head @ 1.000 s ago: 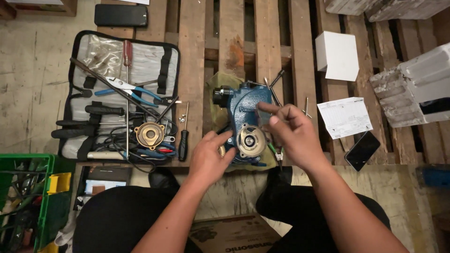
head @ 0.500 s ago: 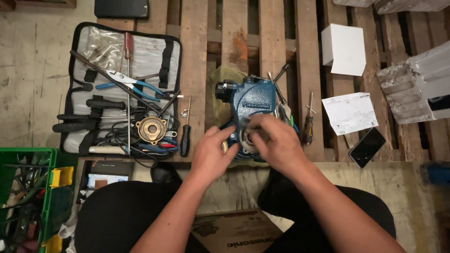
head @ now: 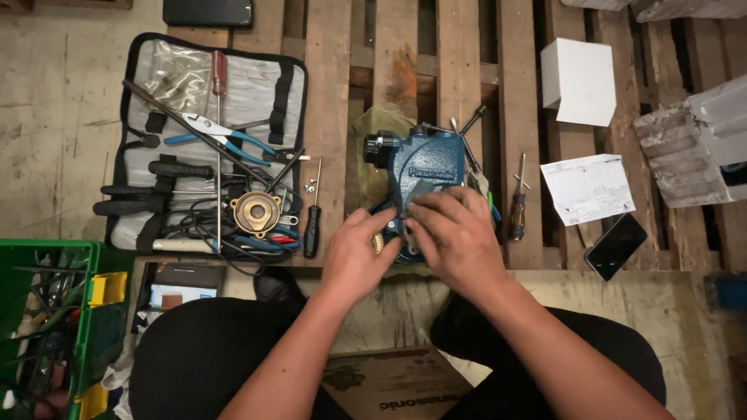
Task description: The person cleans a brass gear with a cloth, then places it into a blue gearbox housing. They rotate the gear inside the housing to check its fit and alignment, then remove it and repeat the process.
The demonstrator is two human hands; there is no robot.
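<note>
A person sits at a wooden pallet (head: pixel 331 93) and works with both hands on a blue cast pump housing (head: pixel 426 167) that lies on the slats near the pallet's front edge, on top of a greenish rag (head: pixel 375 128). The left hand (head: pixel 359 257) is curled against the lower left side of the housing, fingers bent and touching a small brass-coloured toothed part at its edge. The right hand (head: pixel 459 237) lies over the housing's lower half, fingers folded down onto the metal, covering whatever sits beneath them; whether it grips a separate piece cannot be told. A black knob sticks out at the housing's upper left.

To the left, an open grey tool roll (head: pixel 233 85) lies spread across the slats. It carries blue-handled pliers (head: pixel 222 136), a red-handled screwdriver (head: pixel 219 74), several black-handled tools and a round brass-coloured cover (head: pixel 254 212) resting among loose wires. A black-handled screwdriver (head: pixel 313 222) lies just beside the roll's right edge. Right of the housing, another screwdriver (head: pixel 517 206) rests on a slat. Further right are a white box (head: pixel 580 82), a printed sheet (head: pixel 587 189) and a dark phone (head: pixel 615 246). A green crate (head: pixel 47 257) with yellow pieces stands at the lower left.
</note>
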